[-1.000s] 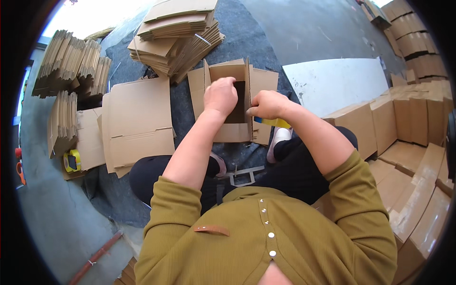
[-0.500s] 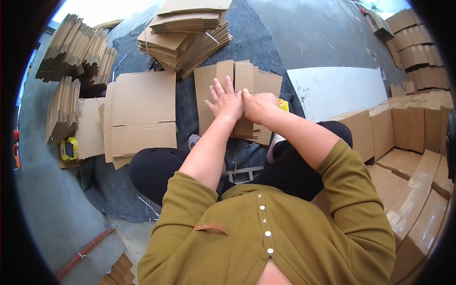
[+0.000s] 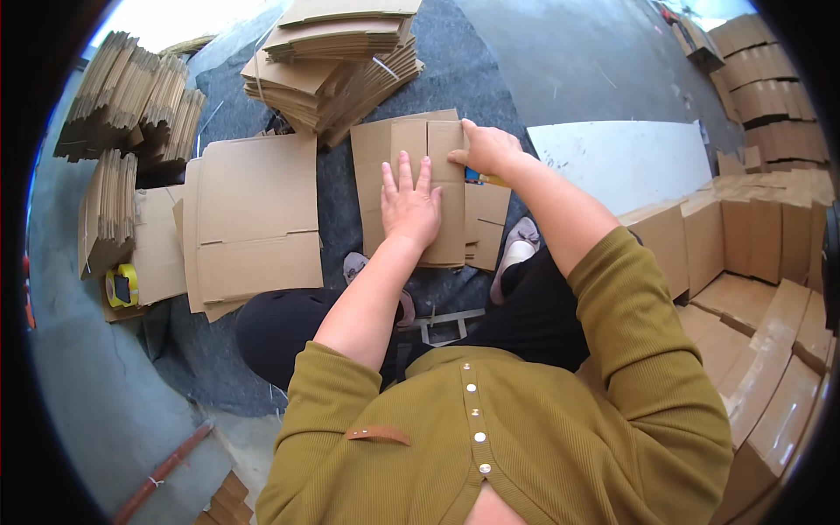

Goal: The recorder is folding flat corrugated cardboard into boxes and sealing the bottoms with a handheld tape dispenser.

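A flattened cardboard carton (image 3: 372,197) lies on the ground in front of me, its narrow flaps folded inward. My left hand (image 3: 411,212) presses flat on it with fingers spread, holding nothing. At the carton's far right edge, my right hand (image 3: 490,149) is closed around the border, thumb on the top face; its other fingertips are partly hidden. Just below that hand, a yellow and blue object (image 3: 484,178) peeks out beside the carton's edge, mostly covered. More flat cardboard (image 3: 486,210) sticks out from underneath on the right.
To the left lie flat cardboard sheets (image 3: 254,192) and a yellow tape roll (image 3: 122,285). Stacked cardboard (image 3: 337,44) rises ahead, with bundles (image 3: 131,96) at far left. A white board (image 3: 621,162) and closed cartons (image 3: 691,236) stand right. My shoes (image 3: 516,249) flank the work.
My hands have moved apart: the right one shifted up and right to the carton's edge, the left slid slightly down. The carton's flaps now lie folded closer together.
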{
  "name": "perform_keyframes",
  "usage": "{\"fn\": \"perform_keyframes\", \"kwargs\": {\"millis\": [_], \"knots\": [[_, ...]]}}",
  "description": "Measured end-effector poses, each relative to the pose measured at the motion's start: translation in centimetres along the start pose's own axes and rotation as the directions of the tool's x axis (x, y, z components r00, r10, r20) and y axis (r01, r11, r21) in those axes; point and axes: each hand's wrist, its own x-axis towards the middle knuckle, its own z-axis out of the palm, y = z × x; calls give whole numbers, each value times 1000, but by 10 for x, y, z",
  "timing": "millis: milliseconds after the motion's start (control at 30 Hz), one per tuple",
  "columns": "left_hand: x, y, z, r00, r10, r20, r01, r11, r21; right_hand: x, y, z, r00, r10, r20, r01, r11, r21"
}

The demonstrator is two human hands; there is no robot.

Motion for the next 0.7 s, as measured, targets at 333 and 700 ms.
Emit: {"fn": "perform_keyframes", "kwargs": {"millis": [333, 700], "knots": [[31, -16, -57, 946, 198, 257, -192, 980, -48, 25, -1, 0, 1000, -27, 0, 27, 994, -109], [71, -7, -103, 763, 153, 629, -279, 954, 107, 38, -28, -26, 972, -136, 192, 203, 900, -386]]}}
